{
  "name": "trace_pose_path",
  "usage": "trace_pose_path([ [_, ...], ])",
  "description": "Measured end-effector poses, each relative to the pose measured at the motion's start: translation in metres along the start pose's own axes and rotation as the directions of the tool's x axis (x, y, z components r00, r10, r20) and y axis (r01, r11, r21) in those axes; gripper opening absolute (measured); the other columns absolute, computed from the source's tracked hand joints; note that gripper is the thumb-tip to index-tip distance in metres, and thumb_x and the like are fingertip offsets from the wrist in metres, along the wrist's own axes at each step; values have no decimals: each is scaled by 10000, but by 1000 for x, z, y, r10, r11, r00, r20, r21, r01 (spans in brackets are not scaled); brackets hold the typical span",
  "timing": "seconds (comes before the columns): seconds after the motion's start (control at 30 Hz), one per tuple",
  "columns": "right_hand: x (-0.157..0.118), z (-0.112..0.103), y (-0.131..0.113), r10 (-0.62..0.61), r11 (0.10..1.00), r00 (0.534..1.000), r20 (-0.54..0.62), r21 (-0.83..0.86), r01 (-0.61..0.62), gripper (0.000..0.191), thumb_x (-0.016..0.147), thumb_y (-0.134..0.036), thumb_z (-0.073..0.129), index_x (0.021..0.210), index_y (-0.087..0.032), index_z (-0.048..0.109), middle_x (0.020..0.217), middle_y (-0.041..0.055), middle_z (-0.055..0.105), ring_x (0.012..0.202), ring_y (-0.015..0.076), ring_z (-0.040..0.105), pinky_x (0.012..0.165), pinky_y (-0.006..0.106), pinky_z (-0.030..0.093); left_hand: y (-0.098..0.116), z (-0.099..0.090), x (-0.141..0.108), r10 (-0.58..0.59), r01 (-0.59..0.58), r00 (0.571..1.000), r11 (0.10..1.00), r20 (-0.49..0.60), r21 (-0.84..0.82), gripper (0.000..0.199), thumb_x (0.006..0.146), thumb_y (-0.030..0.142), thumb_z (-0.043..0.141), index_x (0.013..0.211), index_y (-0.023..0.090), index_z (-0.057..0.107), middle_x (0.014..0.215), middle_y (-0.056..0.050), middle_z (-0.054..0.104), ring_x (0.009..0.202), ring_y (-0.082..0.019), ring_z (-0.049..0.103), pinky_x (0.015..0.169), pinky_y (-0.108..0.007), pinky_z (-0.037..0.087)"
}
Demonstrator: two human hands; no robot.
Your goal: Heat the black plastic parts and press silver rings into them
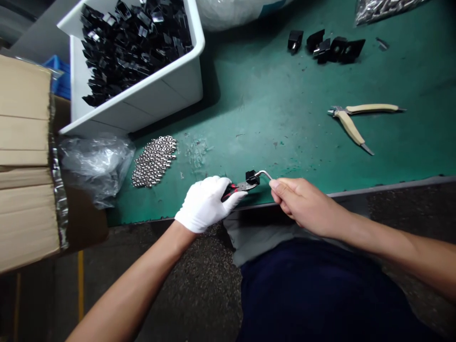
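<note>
White-gloved, my left hand [206,202] is wrapped round red-handled pliers [242,186] near the front edge of the green table [235,137]. At the jaws of the pliers is a small black part [252,177]. My bare right hand [302,202] pinches a bent metal rod [264,173], whose far end meets the right side of the black part. To the left of my gloved hand lies a flat pile of small silver metal pieces [155,160].
A white bin [167,90] of black parts stands at the back left, near crumpled clear plastic [96,164] and a cardboard box [28,166]. Cream-handled pliers [351,123] lie open at right. Several black parts [337,49] and a bag of metal pieces [386,8] lie behind.
</note>
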State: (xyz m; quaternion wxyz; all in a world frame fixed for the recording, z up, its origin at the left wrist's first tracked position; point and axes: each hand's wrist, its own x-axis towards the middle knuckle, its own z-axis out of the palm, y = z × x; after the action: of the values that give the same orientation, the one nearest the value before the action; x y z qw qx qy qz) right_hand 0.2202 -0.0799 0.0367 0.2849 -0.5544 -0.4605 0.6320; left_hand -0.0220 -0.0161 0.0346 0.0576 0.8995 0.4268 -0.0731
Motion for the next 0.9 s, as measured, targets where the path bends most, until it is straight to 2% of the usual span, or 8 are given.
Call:
trace_pose_path([
  [0.1,1,-7,-4,-21,992,999,28,-120,24,427,1030,-384,345,657,-201,444,547,-37,440,498,116,380,508,276,284,-2,-2,1,12,-13,1000,1000,28,25,505,916,638,421,811,185,617,748,-67,632,665,-189,557,593,-287,317],
  [0.37,5,-29,-15,29,922,975,219,-384,59,429,1041,-381,295,683,-191,435,623,-20,472,605,128,425,581,302,269,-5,-9,5,106,-118,984,990,143,73,531,910,655,405,844,172,619,772,-79,641,669,-208,578,583,-306,331],
  [0.67,19,-46,-37,42,886,925,377,-442,140,389,1009,-342,356,655,-192,417,634,2,514,566,126,414,574,291,299,-9,-8,5,119,-120,989,993,90,9,511,912,622,415,853,160,627,744,-79,625,658,-197,564,594,-296,358],
  [0.77,21,-49,-42,44,881,918,393,-449,150,382,998,-326,379,642,-193,413,631,7,527,549,124,415,567,297,296,-11,-8,5,125,-124,988,992,90,-18,503,914,611,415,847,161,629,745,-77,625,654,-193,562,591,-292,362],
  [0.9,27,-50,-52,75,861,906,416,-485,151,391,990,-330,408,625,-190,425,589,4,514,503,116,401,529,303,279,-16,-6,3,137,-135,990,989,34,-64,481,914,594,425,849,162,625,754,-73,627,660,-189,563,605,-292,384],
])
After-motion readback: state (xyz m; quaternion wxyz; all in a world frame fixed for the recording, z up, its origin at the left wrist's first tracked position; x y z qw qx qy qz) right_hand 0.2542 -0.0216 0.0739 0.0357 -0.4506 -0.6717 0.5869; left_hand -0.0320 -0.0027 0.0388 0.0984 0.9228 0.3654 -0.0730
